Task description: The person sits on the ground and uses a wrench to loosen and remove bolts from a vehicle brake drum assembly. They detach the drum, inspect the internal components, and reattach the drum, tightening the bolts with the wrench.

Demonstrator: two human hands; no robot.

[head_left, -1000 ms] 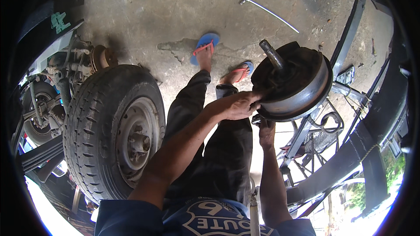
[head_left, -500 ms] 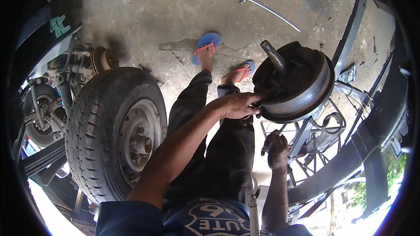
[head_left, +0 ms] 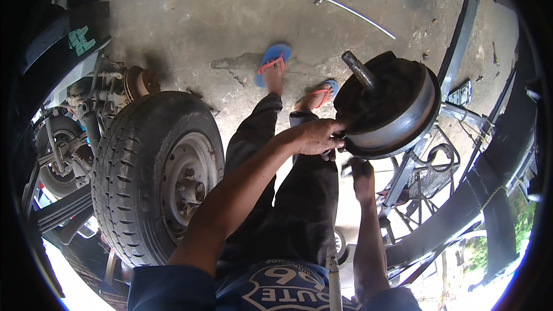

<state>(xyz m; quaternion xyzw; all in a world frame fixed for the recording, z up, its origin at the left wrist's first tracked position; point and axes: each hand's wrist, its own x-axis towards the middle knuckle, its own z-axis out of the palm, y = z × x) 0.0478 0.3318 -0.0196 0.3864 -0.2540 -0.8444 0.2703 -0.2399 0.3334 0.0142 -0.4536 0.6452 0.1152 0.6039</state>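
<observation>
A heavy round brake drum (head_left: 397,124), dark and greasy with a bright worn metal band, is tilted at the right. A thick metal stub shaft (head_left: 358,70) sticks up from its face. My left hand (head_left: 315,137) is closed on the drum's near-left rim, its fingers curled at the edge. My right hand (head_left: 361,174) is just below the drum's lower edge with its fingers bent in. Whatever it may hold is dark and too small to make out. Whether that hand touches the drum cannot be told.
A large tyre on a steel rim (head_left: 193,178) stands at my left, beside a vehicle's axle and a brake disc (head_left: 140,82). A long-handled wrench (head_left: 357,16) lies on the concrete floor ahead. A dark metal frame (head_left: 461,40) curves along the right.
My right hand has moved up and slightly left, close under the drum. My left hand keeps its hold, and the drum has barely shifted.
</observation>
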